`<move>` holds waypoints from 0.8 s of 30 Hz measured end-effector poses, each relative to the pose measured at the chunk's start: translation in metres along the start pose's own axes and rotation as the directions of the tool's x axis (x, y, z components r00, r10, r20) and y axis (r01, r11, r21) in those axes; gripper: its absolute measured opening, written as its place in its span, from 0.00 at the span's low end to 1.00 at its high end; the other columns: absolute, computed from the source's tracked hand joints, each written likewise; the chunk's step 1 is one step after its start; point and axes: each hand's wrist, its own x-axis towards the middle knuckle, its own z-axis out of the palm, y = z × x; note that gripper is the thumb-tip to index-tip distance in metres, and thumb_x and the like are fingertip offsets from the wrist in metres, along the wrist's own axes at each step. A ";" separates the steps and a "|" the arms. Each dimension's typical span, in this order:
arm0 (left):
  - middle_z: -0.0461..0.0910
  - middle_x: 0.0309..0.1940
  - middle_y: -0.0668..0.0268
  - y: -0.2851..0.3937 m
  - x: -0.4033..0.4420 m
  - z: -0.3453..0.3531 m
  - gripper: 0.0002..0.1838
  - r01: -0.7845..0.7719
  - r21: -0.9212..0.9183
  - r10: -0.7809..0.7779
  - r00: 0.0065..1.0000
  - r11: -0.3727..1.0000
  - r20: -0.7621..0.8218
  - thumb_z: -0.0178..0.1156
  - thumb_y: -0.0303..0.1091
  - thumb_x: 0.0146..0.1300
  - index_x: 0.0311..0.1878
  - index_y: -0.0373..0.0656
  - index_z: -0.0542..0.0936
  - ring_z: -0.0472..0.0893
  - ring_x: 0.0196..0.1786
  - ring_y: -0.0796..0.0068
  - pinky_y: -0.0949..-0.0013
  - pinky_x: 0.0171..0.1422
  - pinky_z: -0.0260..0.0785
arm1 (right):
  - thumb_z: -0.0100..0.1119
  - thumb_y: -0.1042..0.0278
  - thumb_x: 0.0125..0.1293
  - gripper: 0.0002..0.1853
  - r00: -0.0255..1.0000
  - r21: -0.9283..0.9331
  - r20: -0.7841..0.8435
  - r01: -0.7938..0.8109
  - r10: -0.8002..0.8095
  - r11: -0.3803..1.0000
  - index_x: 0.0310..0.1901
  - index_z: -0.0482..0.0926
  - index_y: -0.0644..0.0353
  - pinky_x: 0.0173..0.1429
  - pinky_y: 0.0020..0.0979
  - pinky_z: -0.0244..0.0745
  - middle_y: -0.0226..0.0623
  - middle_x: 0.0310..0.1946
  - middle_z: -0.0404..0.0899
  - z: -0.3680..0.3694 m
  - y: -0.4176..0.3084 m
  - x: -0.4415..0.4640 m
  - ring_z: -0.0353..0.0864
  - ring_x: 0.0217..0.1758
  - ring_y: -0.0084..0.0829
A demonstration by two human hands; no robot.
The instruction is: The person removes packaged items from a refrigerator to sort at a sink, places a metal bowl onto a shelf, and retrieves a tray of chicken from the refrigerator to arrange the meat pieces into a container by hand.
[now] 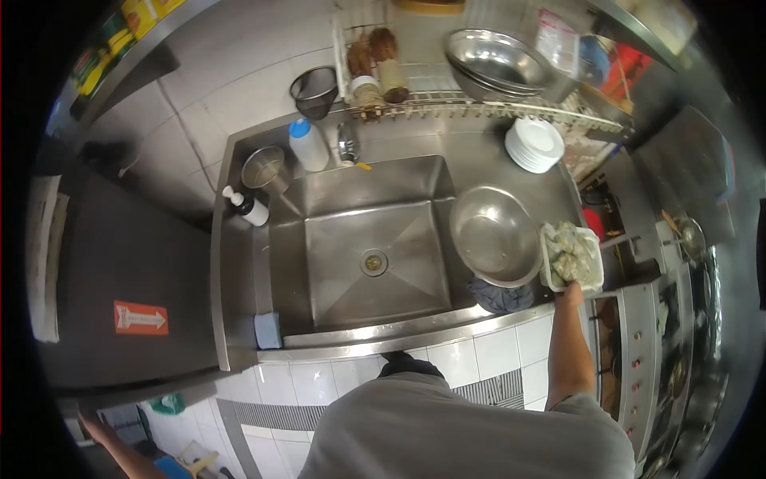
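Note:
At the right end of the steel counter, my right hand [571, 293] grips the near rim of a white tub [594, 259]. Pale, crumpled contents [569, 254], perhaps in a clear bag, fill the tub; I cannot make out what they are. My left arm reaches out at the lower left, with my left hand [89, 417] by the bottom edge of a dark grey cabinet [144, 263]. Its fingers are too dark and small to read. Left of the tub stands a large steel bowl [495, 237], with a dark cloth [501, 295] in front of it.
A steel sink [375, 295] lies in the middle. Behind it stand a blue-capped bottle [308, 148] and stacked white plates [535, 145]. A pump bottle [247, 207] and blue sponge [268, 330] are at left. A wire rack [447, 104] holds steel bowls [499, 60]. A stove [638, 343] is at right.

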 end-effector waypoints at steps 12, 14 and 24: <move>0.59 0.83 0.71 0.017 -0.038 0.004 0.39 0.072 -0.073 -0.076 0.995 0.995 -0.060 0.64 0.55 0.66 0.78 0.56 0.68 0.55 0.83 0.50 0.45 0.81 0.49 | 0.59 0.38 0.68 0.40 0.959 -0.093 0.168 -0.215 0.228 0.972 0.78 0.62 0.44 0.64 0.41 0.66 0.46 0.76 0.59 0.027 0.053 -0.183 0.69 0.68 0.45; 0.59 0.83 0.70 0.006 -0.043 0.006 0.41 0.073 -0.050 -0.074 0.997 0.996 -0.019 0.63 0.54 0.67 0.81 0.55 0.63 0.57 0.83 0.50 0.45 0.81 0.50 | 0.66 0.34 0.63 0.40 0.888 -0.226 0.434 -0.058 0.154 0.972 0.70 0.67 0.47 0.40 0.32 0.72 0.34 0.51 0.71 0.025 0.083 -0.126 0.73 0.42 0.29; 0.73 0.72 0.59 -0.127 -0.224 -0.030 0.39 0.187 0.076 -0.184 0.982 0.979 -0.038 0.59 0.46 0.75 0.84 0.54 0.54 0.68 0.77 0.60 0.49 0.75 0.61 | 0.73 0.63 0.62 0.34 0.548 -0.475 0.717 0.836 -0.431 0.274 0.67 0.73 0.67 0.59 0.43 0.78 0.55 0.58 0.80 0.088 0.085 -0.177 0.84 0.56 0.46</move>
